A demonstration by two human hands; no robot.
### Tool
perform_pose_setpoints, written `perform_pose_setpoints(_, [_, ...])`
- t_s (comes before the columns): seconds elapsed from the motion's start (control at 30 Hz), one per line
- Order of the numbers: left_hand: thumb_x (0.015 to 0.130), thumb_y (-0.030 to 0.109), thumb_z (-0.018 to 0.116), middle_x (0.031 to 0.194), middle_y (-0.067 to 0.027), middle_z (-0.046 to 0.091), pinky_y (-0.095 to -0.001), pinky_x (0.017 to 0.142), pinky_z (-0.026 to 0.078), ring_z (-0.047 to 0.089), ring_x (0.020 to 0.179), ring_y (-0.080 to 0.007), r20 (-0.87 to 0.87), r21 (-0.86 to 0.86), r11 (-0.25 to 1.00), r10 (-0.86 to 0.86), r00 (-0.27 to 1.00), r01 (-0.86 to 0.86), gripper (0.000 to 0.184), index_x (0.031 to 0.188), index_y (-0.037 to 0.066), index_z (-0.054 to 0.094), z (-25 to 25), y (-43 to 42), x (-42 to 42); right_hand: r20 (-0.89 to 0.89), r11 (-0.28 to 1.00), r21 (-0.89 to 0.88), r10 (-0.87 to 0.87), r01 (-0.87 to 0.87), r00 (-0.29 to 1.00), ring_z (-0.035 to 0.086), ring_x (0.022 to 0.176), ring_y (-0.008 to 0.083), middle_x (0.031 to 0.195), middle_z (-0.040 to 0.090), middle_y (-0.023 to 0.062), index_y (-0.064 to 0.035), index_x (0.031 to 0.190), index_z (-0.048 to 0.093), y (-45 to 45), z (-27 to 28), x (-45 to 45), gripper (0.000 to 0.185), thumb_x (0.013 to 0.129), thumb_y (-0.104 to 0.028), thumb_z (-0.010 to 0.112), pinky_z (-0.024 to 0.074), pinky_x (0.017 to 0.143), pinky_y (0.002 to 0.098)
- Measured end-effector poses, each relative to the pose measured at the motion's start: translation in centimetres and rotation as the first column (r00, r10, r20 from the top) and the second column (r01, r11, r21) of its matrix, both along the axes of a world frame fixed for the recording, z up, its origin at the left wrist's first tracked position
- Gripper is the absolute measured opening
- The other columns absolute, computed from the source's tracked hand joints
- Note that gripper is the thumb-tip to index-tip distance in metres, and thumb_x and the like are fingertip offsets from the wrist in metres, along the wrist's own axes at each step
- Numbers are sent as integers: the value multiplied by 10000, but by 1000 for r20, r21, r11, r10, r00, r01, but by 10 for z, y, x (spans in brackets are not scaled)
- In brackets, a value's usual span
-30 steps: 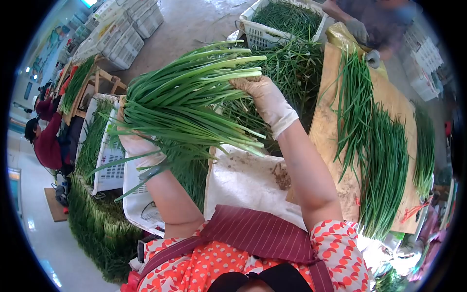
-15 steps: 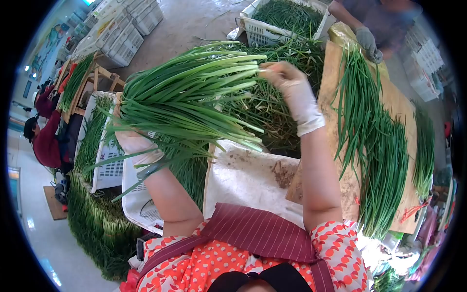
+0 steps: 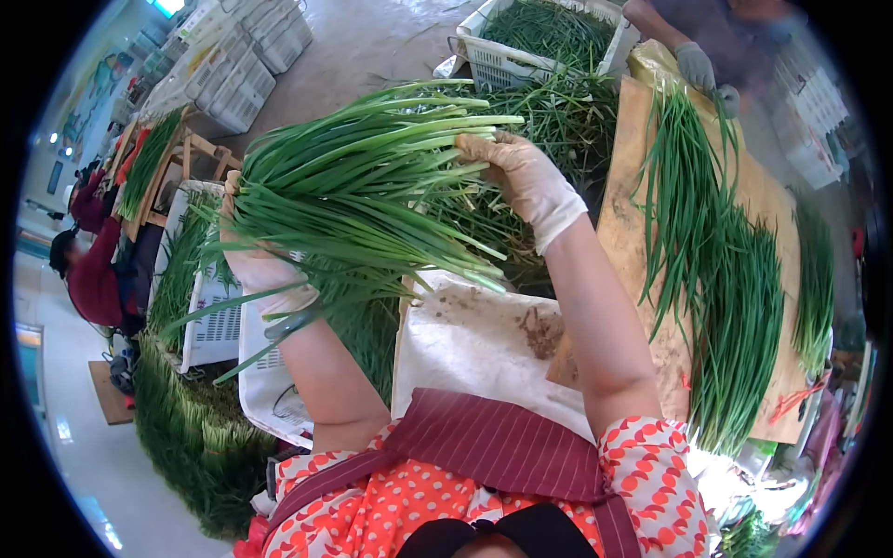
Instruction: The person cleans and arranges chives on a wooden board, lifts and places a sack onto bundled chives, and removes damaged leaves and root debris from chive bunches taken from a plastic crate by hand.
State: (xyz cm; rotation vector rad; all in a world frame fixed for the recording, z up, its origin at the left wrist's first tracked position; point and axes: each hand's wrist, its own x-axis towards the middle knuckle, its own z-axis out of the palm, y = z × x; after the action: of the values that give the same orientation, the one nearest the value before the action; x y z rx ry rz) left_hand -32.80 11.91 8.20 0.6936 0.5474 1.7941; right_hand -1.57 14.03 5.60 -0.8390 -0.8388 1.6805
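A large bunch of long green stalks [image 3: 344, 186] hangs spread out in front of me, pale ends to the right. Around its left side my gloved left hand [image 3: 256, 256] is closed, partly hidden under the leaves. At the pale upper ends is my gloved right hand [image 3: 507, 167], its fingers pinched together on stalk ends. Below the bunch lies a soiled white sheet [image 3: 474, 344]. Behind my right hand is a heap of loose green leaves [image 3: 558, 130].
Right of me, a wooden board [image 3: 642, 167] bears long green stalks. A co-worker's gloved hand [image 3: 695, 67] is at its far end. A white crate [image 3: 516, 70] of greens stands ahead, stacked crates [image 3: 233, 88] at far left. Two people sit at left.
My right hand first pulled away to the right from the stalk ends, then came back to them. My left hand still holds the bunch. The co-worker's hands have shifted at the board's end.
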Motion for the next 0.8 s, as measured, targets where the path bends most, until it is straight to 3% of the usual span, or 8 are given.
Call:
perform_pose_setpoints(0.07, [915,231,398,1027,-100,609,-388,791,517,598,906,-229,15,99,985,-144,989,142,290,1099,91,574,0,0,-1,-44,997,-22,73,-74,996,576,946,166,1011,634,90,20,1068,594,0,-5,0,350,801,-197,656,425,862,271])
perform_pose_setpoints(0.13, [913,245,412,991,-90,623,-392,785,522,608,878,-227,-148,-71,973,206,967,-218,274,1058,103,596,15,-10,21,-74,963,172,223,-208,972,581,935,153,1011,638,87,9,1055,612,-11,6,0,309,811,-179,640,419,872,269])
perform_pose_setpoints(0.27, [911,256,427,969,-84,632,-394,781,524,615,859,-227,-38,-36,999,9,999,-10,263,1035,108,606,6,0,2,435,917,228,205,-327,877,570,872,101,955,659,69,-14,1006,653,-11,10,0,255,813,-181,646,435,821,253])
perform_pose_setpoints(0.47, [901,260,448,991,-91,631,-390,781,523,618,863,-225,83,-95,993,-59,995,67,265,1038,97,606,8,1,3,383,974,212,-7,-81,924,565,801,90,908,664,63,-4,953,665,-14,10,-15,192,821,-142,640,454,749,223])
perform_pose_setpoints(0.57, [896,255,457,1004,-88,630,-385,782,519,614,880,-217,-87,-60,991,113,990,-119,263,1040,94,607,9,-7,10,526,950,307,-216,53,822,582,789,111,893,666,71,-11,942,667,-10,0,-15,193,819,-155,633,464,732,229])
perform_pose_setpoints(0.63, [897,255,456,1010,-84,628,-381,784,515,609,895,-210,-106,-25,991,131,986,-134,266,1041,89,605,10,-9,10,684,843,529,-357,-96,636,591,837,147,870,663,51,-76,926,687,-14,6,-15,190,803,-211,640,409,865,310])
perform_pose_setpoints(0.73, [897,251,456,1017,-84,625,-379,777,516,609,891,-209,11,-58,998,3,1000,-3,268,1048,82,599,10,-4,1,834,819,513,-405,-256,375,574,902,177,859,658,28,-150,896,703,-24,24,-23,170,784,-264,647,258,984,404])
perform_pose_setpoints(0.8, [897,250,458,1020,-86,624,-378,772,518,612,881,-210,20,-82,996,45,999,-43,268,1051,80,598,10,-3,1,792,792,572,-467,-212,393,553,937,183,837,654,6,-189,863,710,-23,15,-30,144,777,-287,650,145,1013,445])
